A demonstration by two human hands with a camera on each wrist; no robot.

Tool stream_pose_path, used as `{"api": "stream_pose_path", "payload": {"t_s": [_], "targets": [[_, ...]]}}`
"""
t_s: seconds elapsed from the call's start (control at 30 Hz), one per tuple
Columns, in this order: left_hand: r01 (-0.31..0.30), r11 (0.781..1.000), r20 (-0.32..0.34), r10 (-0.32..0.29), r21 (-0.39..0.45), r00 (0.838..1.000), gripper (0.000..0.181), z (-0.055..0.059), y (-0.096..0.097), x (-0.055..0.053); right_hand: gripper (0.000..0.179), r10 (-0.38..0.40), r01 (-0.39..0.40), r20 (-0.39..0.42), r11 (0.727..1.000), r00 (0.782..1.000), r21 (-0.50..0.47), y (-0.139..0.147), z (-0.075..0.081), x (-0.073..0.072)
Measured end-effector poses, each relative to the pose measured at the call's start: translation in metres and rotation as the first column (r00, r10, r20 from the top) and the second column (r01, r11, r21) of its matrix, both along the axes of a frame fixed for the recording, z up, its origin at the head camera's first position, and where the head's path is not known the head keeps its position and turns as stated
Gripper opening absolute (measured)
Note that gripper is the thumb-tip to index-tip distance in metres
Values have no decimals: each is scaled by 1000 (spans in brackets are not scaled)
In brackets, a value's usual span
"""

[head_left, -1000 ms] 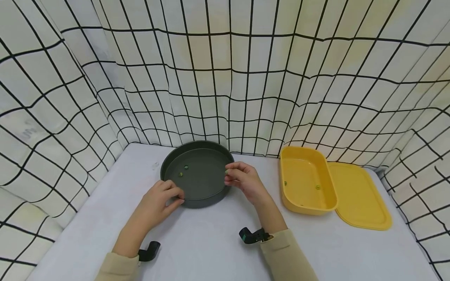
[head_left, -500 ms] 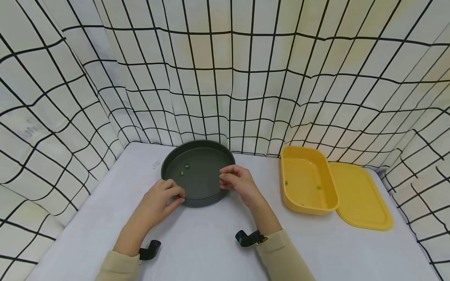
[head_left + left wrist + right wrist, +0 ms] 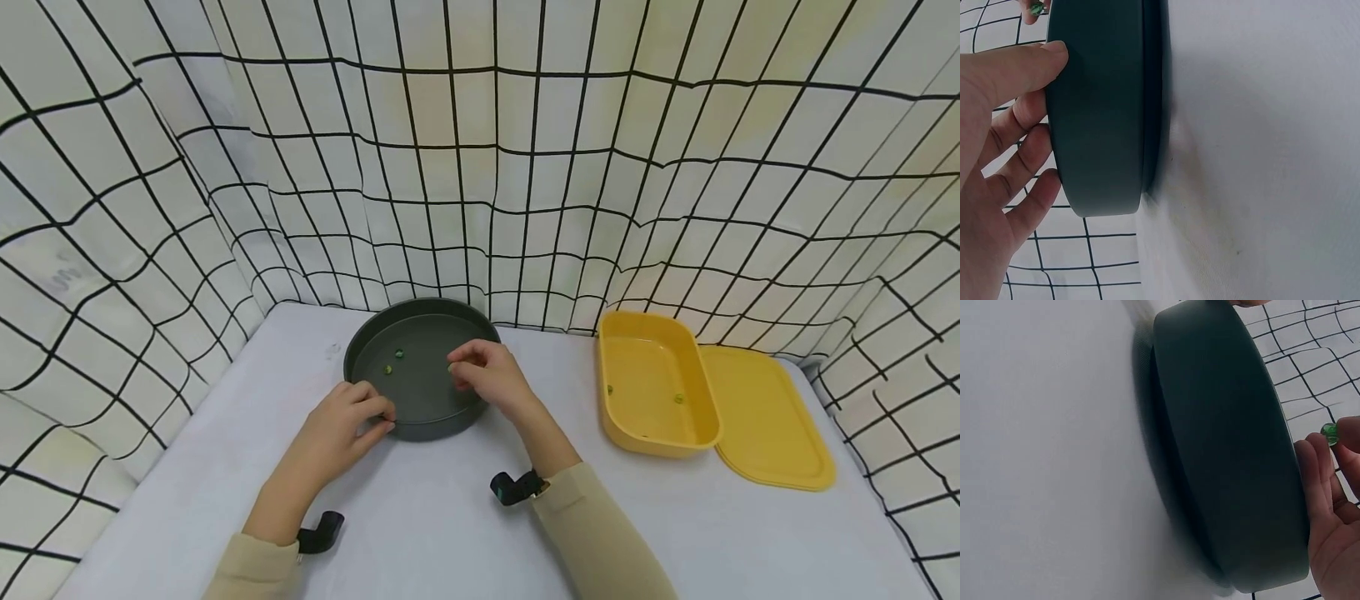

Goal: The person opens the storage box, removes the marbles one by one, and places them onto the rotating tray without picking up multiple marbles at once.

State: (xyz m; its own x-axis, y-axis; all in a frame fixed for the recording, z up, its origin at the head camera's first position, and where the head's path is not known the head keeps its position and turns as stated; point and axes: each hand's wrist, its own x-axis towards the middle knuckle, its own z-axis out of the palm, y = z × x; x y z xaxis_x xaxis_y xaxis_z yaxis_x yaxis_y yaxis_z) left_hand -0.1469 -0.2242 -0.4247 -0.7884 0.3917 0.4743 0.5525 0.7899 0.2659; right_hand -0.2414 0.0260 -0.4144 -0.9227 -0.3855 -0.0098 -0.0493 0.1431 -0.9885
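My left hand point(image 3: 341, 429) holds the near left rim of a dark green round pan point(image 3: 427, 396), thumb at the rim in the left wrist view. Over the right part of this pan, my right hand point(image 3: 491, 379) pinches a small faceted green bead point(image 3: 1330, 434) between thumb and fingertip. Two small green beads lie on the pan floor, one darker bead point(image 3: 399, 354) and one yellowish-green bead point(image 3: 387, 369). The left wrist view shows the pan wall point(image 3: 1097, 125) from outside, its base on the white tabletop.
Right of the pan stands a yellow rectangular container point(image 3: 648, 358) with a few small green beads, such as one bead point(image 3: 678, 398). Its flat yellow lid point(image 3: 772, 417) lies beside it on the table. White walls with black grid lines point(image 3: 491, 150) enclose the table.
My right hand has moved left, from the pan's right rim to further over its inside, still pinching the bead. The left hand stays at the rim.
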Motion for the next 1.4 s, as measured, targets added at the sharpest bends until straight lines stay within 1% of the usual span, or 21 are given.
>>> {"api": "stream_pose_path", "payload": {"t_s": [0.1, 0.2, 0.27, 0.4, 0.43, 0.5, 0.57, 0.63, 0.77, 0.83, 0.93, 1.03, 1.17, 1.27, 1.33, 1.4], "targets": [[-1, 1000, 8, 1, 3, 1000, 22, 0, 0, 1, 17, 7, -4, -29, 994, 1000, 110, -3, 2, -1], [-2, 1000, 10, 2, 3, 1000, 22, 1, 0, 1, 15, 26, -11, -62, 971, 998, 238, -5, 3, -2], [-3, 1000, 8, 3, 1, 1000, 23, 1, 1, 1, 13, 59, -23, -99, 944, 993, 329, -7, 5, -3], [-6, 1000, 1, 6, -6, 1000, 23, 2, 2, 1, 12, 154, -50, -174, 869, 973, 492, -13, 7, -3], [-5, 1000, -2, 5, -7, 1000, 23, 3, 2, 2, 12, 170, -50, -185, 852, 968, 521, -14, 8, -2], [-6, 1000, -5, 6, -8, 1000, 24, 2, 1, 2, 12, 186, -46, -196, 829, 963, 558, -16, 9, -1], [-5, 1000, -10, 5, -7, 1000, 24, 2, 1, 2, 11, 182, -33, -202, 815, 962, 578, -17, 10, 1], [-2, 1000, -13, 2, -5, 1000, 25, 2, 1, 2, 10, 174, -19, -210, 812, 962, 584, -18, 10, 2], [0, 1000, -12, 0, -3, 1000, 24, 2, 0, 2, 10, 164, -4, -229, 822, 960, 570, -18, 10, 3], [2, 1000, -9, -2, -2, 1000, 23, 2, 0, 2, 9, 149, 4, -236, 838, 960, 546, -16, 9, 4], [0, 1000, -3, 0, -5, 1000, 23, 2, 0, 1, 8, 120, 12, -237, 872, 964, 489, -13, 7, 6], [-3, 1000, -7, 3, -9, 1000, 23, 1, 0, 1, 10, 98, -5, -214, 918, 972, 397, -9, 4, 6], [-2, 1000, -18, 1, -9, 1000, 24, 1, 0, 1, 18, 92, -59, -140, 973, 986, 222, 0, 0, 6], [-1, 1000, -22, 0, -8, 1000, 24, 0, 1, 1, 20, 82, -74, -86, 993, 993, 97, 10, -1, 8], [-4, 1000, -21, 4, -9, 1000, 24, 0, 1, 1, 20, 65, -63, -63, 997, 996, 33, 18, 0, 11], [-8, 1000, -18, 8, -13, 1000, 24, 1, 2, 2, 20, 39, -40, -50, 999, 998, -8, 27, 1, 15]]}}
